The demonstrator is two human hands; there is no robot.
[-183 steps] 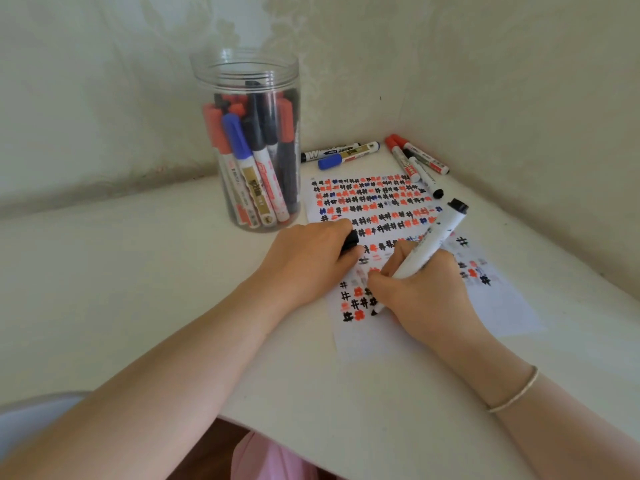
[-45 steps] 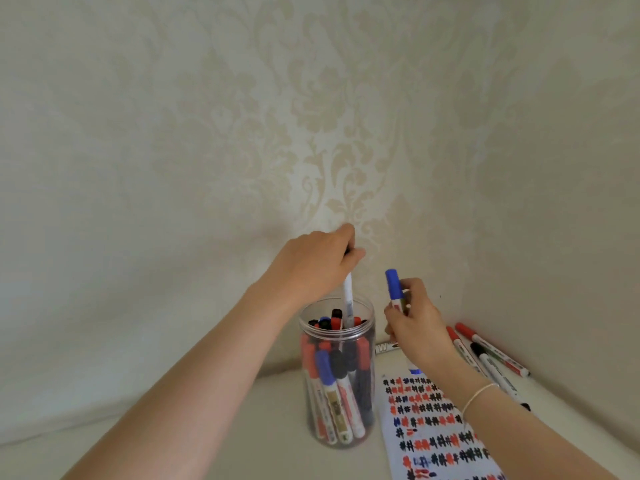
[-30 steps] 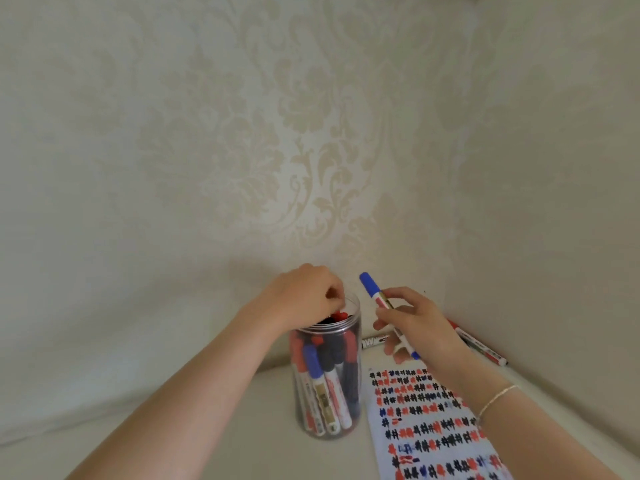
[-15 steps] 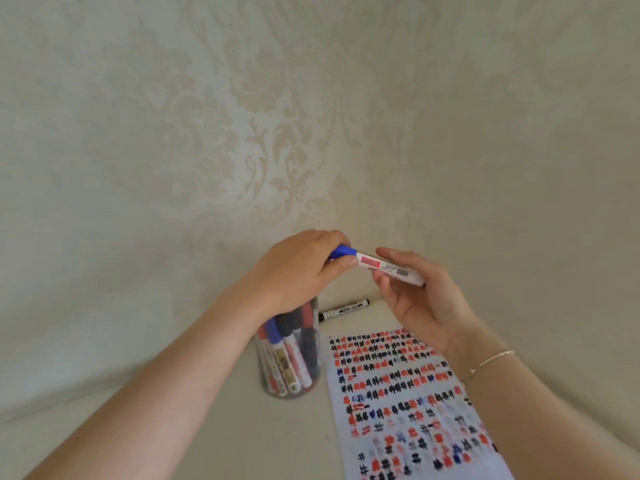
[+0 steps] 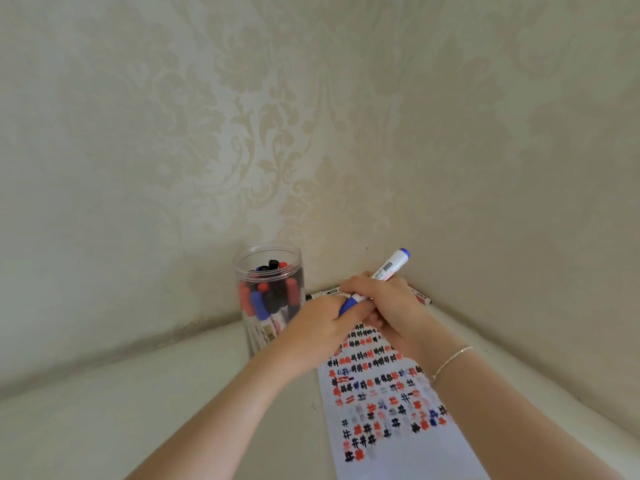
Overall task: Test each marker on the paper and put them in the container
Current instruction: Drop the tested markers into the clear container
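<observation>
My right hand (image 5: 388, 303) grips the white barrel of a blue marker (image 5: 389, 268), whose blue rear end points up and to the right. My left hand (image 5: 318, 327) holds the marker's blue cap (image 5: 348, 304) between its fingers, just above the top of the paper (image 5: 391, 410). The paper is covered with rows of red, black and blue hash marks. A clear plastic container (image 5: 268, 299) full of markers stands left of the hands, by the wall.
A black marker (image 5: 325, 292) lies by the wall behind the hands. A red marker (image 5: 420, 296) peeks out right of my right hand. Patterned walls meet in a corner right behind the white tabletop (image 5: 138, 410).
My left hand dropped a marker into the container, then came over to the blue marker's cap. Both hands have come down over the paper, and the marker has tilted.
</observation>
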